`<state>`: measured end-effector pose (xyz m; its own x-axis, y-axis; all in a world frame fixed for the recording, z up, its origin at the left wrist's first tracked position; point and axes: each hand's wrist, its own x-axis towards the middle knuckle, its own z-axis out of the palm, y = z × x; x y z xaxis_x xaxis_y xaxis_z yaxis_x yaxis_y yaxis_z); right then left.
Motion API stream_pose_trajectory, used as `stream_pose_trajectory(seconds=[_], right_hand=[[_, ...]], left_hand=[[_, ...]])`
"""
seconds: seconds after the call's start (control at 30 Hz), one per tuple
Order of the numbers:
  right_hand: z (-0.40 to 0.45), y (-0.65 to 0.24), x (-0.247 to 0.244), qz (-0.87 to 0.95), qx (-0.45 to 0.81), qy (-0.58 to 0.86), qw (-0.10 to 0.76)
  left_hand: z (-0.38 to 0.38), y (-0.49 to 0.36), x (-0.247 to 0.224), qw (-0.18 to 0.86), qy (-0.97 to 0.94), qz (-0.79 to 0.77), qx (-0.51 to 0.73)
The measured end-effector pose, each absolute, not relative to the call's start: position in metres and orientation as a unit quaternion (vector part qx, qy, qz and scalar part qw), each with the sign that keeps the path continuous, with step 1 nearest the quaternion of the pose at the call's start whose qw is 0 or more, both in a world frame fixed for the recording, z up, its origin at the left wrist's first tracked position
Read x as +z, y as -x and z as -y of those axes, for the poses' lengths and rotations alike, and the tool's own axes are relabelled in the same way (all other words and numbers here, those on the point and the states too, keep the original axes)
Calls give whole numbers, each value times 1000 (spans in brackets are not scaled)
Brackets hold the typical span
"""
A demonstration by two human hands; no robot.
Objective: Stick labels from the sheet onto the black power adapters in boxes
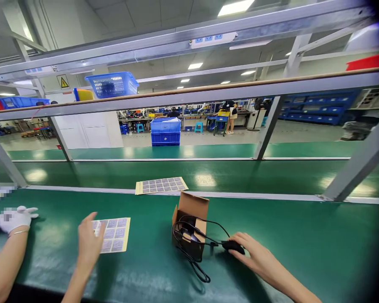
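Note:
My left hand [90, 240] is raised over the left side of a sheet of printed labels [116, 235] on the green table. Its thumb and fingers curl around a small white piece [97, 228], too small to identify. My right hand [249, 252] is closed around a black computer mouse [233, 246] at the table surface. From the mouse a black cable [197, 267] runs left in loose loops, over and around an open brown cardboard box [193, 206]. Cable and a dark item fill the box, partly hidden. Behind it lies a second label sheet [162, 185].
At the far left a co-worker's white-gloved hand [15, 219] rests on the table. Slanting metal posts [356, 164] carry a shelf rail [189, 90] with a blue basket [113, 84] on it. Stacked blue crates [166, 131] stand beyond the green bench.

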<state>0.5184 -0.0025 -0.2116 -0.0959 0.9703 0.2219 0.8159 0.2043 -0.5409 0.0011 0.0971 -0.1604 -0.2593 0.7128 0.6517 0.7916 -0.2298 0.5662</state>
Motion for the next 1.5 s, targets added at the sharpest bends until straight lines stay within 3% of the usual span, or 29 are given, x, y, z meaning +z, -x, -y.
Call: stream_pose_trajectory(seconds=[0.17,0.3,0.4,0.53,0.67,0.77,1.0,1.13,1.23,1.33,1.4,1.5], right_hand=[[12,-513,-176,714,153,589,344],[23,-503,-135,703,146,581,383],[23,-498,-115,679,127,579,433],[13,-495,-109,663,120,560,481],[-3,-488,-107,697,51,493,517],[-13,-476,-88,751,19,402,524],[-22,-442,-20,889,-159,228,364],[-19,-431,-10,823,-205,270,456],[-9,-420,-14,754,-104,321,564],[7,-406,-16,732,142,346,569],[17,-401,-12,736,219,365,527],[26,-404,0,730,178,407,519]], left_hand=[[-62,-156,-131,-144,827,367,-400],[-65,-241,-108,-249,887,285,-265],[-75,-242,-76,-320,882,276,-208],[-79,-191,-22,-431,821,265,-267],[-68,-157,-5,-499,798,263,-212],[-57,-161,-13,-503,805,271,-162],[-21,-203,10,-477,831,228,-173],[-11,-208,18,-492,807,223,-237],[-6,-213,6,-542,762,207,-288],[2,-226,-7,-552,713,234,-363],[9,-233,-9,-517,714,257,-397],[14,-230,-2,-355,788,266,-426]])
